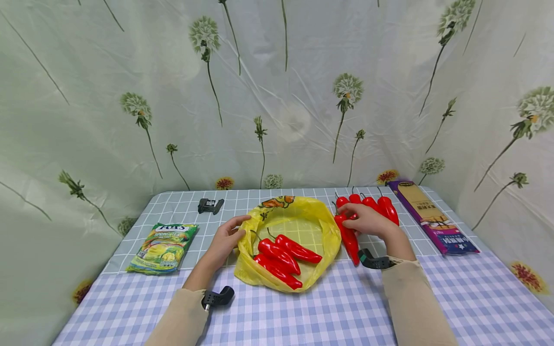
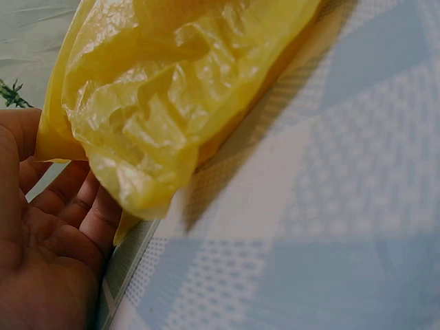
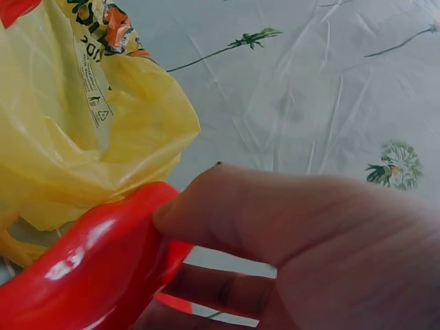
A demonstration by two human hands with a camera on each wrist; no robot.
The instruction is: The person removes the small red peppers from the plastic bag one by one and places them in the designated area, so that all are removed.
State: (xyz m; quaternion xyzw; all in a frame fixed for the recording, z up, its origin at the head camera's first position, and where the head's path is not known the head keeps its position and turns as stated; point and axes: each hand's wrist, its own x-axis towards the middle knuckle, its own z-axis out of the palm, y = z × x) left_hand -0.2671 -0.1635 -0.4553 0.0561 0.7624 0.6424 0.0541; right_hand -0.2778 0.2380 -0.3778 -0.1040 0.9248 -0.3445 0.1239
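Observation:
A yellow plastic bag (image 1: 331, 230) lies with its mouth spread wide, and three glossy red peppers (image 1: 298, 249) rest inside it. At the bag's left rim, my left hand (image 1: 225, 240) holds the plastic between thumb and fingers; in the left wrist view the crumpled yellow bag (image 2: 137, 117) partly hides those fingertips. Just right of the bag, my right hand (image 1: 368, 220) pinches another red pepper (image 1: 349, 242) near its stem end, tip pointing toward the front. The right wrist view shows the thumb pressed on this pepper (image 3: 89, 261), close against the bag's side.
Several more red peppers (image 1: 387, 209) lie behind and beside my right hand. A purple and tan packet (image 1: 426, 211) is at the far right. On the left are a green and yellow FOX'S candy bag (image 1: 164, 247) and a small black device (image 1: 210, 205). A floral curtain hangs behind the table.

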